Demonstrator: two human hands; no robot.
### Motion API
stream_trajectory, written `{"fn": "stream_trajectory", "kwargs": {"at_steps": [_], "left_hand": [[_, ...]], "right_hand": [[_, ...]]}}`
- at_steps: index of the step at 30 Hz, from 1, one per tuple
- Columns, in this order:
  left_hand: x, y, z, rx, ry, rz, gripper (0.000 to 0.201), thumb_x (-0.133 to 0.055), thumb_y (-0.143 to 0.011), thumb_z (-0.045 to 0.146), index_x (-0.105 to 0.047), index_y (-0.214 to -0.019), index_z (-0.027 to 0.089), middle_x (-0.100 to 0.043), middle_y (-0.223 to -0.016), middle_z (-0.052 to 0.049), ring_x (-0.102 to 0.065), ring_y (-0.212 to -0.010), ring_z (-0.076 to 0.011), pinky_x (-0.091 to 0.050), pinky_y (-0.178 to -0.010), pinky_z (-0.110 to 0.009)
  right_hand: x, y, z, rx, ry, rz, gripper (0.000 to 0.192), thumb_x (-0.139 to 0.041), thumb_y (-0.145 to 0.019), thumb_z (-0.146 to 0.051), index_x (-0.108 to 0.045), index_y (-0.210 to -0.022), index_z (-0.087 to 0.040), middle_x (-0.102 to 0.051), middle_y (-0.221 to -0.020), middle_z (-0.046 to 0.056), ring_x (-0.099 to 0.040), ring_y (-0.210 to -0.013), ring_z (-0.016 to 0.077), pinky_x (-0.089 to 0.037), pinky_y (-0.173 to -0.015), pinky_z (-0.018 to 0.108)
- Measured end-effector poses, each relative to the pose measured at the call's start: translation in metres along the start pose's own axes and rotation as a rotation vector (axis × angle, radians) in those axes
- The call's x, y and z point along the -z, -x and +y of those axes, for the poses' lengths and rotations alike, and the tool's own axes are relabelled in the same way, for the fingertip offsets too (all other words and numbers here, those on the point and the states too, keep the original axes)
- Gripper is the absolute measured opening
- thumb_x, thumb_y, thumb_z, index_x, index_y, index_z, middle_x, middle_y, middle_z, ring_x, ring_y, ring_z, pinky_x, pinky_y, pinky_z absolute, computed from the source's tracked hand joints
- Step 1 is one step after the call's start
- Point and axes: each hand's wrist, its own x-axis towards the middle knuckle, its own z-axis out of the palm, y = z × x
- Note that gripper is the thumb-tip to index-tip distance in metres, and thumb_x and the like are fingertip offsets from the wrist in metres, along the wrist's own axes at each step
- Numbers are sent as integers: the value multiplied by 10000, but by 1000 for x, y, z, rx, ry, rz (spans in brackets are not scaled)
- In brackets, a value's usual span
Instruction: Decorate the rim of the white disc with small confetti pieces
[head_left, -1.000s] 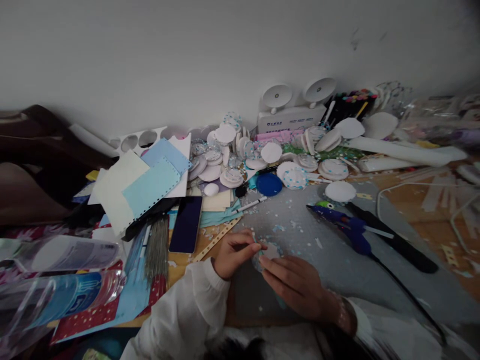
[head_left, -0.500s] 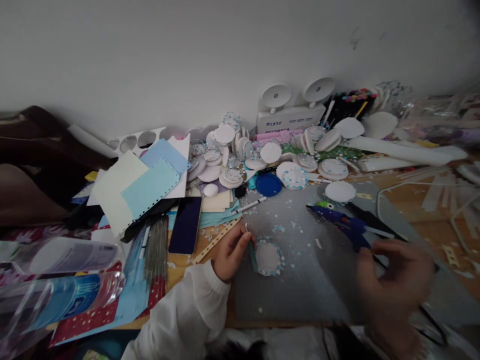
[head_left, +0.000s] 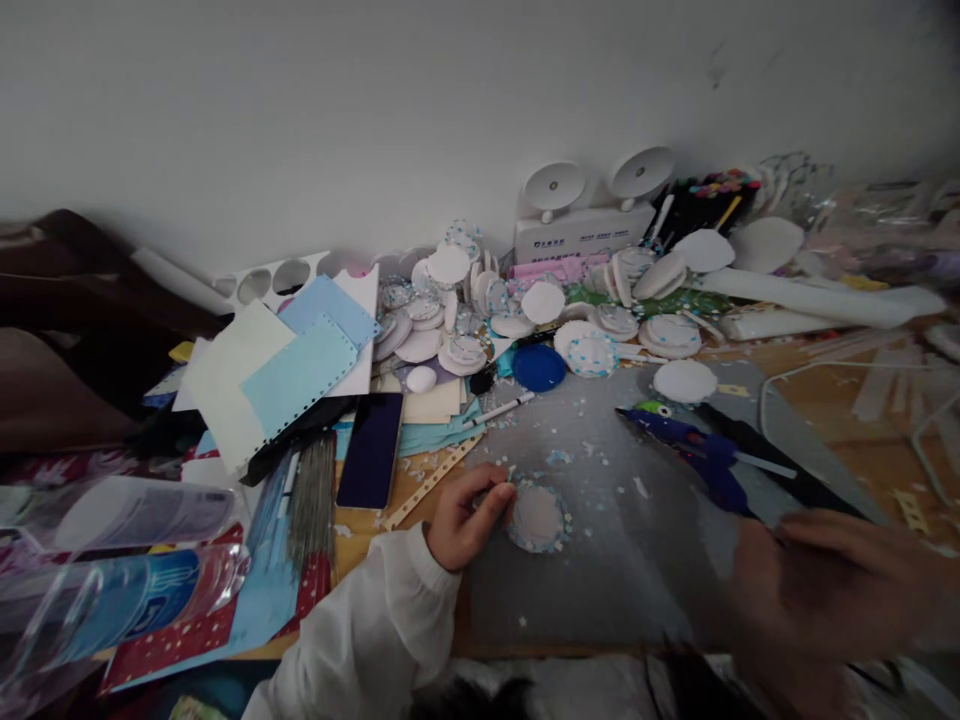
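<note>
My left hand [head_left: 469,515] rests on the grey mat [head_left: 622,570] with its fingers curled. Its thumb and forefinger pinch the left rim of a white round disc [head_left: 537,517] edged with blue and white flecks. My right hand [head_left: 832,590] is blurred at the lower right, low over the mat, fingers spread with nothing seen in it. It is nearest the rear end of a blue glue gun [head_left: 690,445] and a long black tool [head_left: 795,480] lying beside it.
A heap of similar white discs [head_left: 585,320] lies along the wall, with a blue lid [head_left: 538,367] and a white pen [head_left: 499,410] in front. A dark phone [head_left: 371,447], paper sheets [head_left: 285,375] and plastic bottles [head_left: 112,590] crowd the left. A white twin-lamp box [head_left: 577,225] stands at the back.
My right hand left the disc and swung out to the lower right, near the glue gun. My left hand stayed at the disc's left rim; the thin green stick it held is no longer visible.
</note>
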Motion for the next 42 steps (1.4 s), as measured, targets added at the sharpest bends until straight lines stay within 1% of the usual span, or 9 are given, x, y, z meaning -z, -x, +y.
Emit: {"fn": "stream_trajectory", "kwargs": {"at_steps": [1,3,7,9,11,15,18,30,42], "left_hand": [[0,0,2,-7,-13,-7,402,-449,-968,392,-524,-651,157,-532,-576,-4,-492,-565,-111,-390,-584,-229],[0,1,4,-22,-38,-20,394,-448,-966,387,-531,-657,158,-536,-567,-5,-498,-556,-112,-396,-573,-225],[-1,2,7,-64,-82,-47,339,-469,-954,365,-550,-696,160,-545,-550,-3,-505,-523,-112,-391,-538,-218],[-1,3,7,-94,-102,-58,304,-482,-946,348,-569,-725,159,-562,-561,-9,-519,-527,-116,-396,-538,-219],[-1,3,6,-122,-120,-69,292,-482,-944,344,-586,-744,159,-589,-590,-21,-537,-542,-122,-406,-547,-223],[-1,3,5,-162,-142,-83,293,-478,-948,344,-608,-767,154,-624,-639,-40,-562,-574,-128,-421,-566,-226],[-2,3,5,-183,-147,-104,295,-485,-945,329,-600,-743,147,-609,-618,-38,-543,-556,-121,-407,-550,-222],[-2,4,2,-133,-161,-125,321,-503,-932,391,-630,-794,130,-648,-650,-63,-564,-564,-128,-435,-552,-222],[-2,4,4,-138,-132,-143,312,-503,-938,342,-628,-752,125,-625,-613,-51,-539,-542,-116,-414,-529,-215]], "right_hand": [[-1,-2,-13,142,-50,-71,223,-671,-654,-190,-511,-795,-255,-504,-736,34,-500,-686,233,-404,-678,416],[-7,-7,-39,218,-207,-445,180,-573,-779,-116,-587,-898,-251,-583,-782,41,-563,-709,202,-443,-637,347],[-34,-18,-76,3,-450,-936,177,-466,-923,-227,-628,-853,-231,-658,-828,33,-629,-787,164,-501,-666,272],[-47,-20,-83,-88,-497,-1079,256,-435,-946,-298,-634,-810,-212,-657,-799,32,-624,-765,153,-500,-654,258],[-56,-19,-85,-164,-529,-1149,290,-436,-943,-341,-625,-775,-201,-635,-745,22,-602,-702,139,-486,-603,240],[-64,-12,-83,-319,-588,-1173,236,-514,-897,-364,-613,-764,-196,-623,-716,5,-591,-673,129,-490,-592,222],[-65,-8,-81,-358,-626,-1165,171,-563,-858,-341,-624,-789,-197,-647,-740,9,-615,-707,138,-512,-632,231],[-58,-18,-81,-351,-605,-1087,155,-616,-815,-317,-645,-721,-198,-657,-682,8,-615,-644,134,-514,-593,237],[-59,-14,-81,-294,-574,-1093,145,-623,-807,-288,-651,-699,-197,-634,-672,5,-606,-644,137,-499,-595,247]]}}
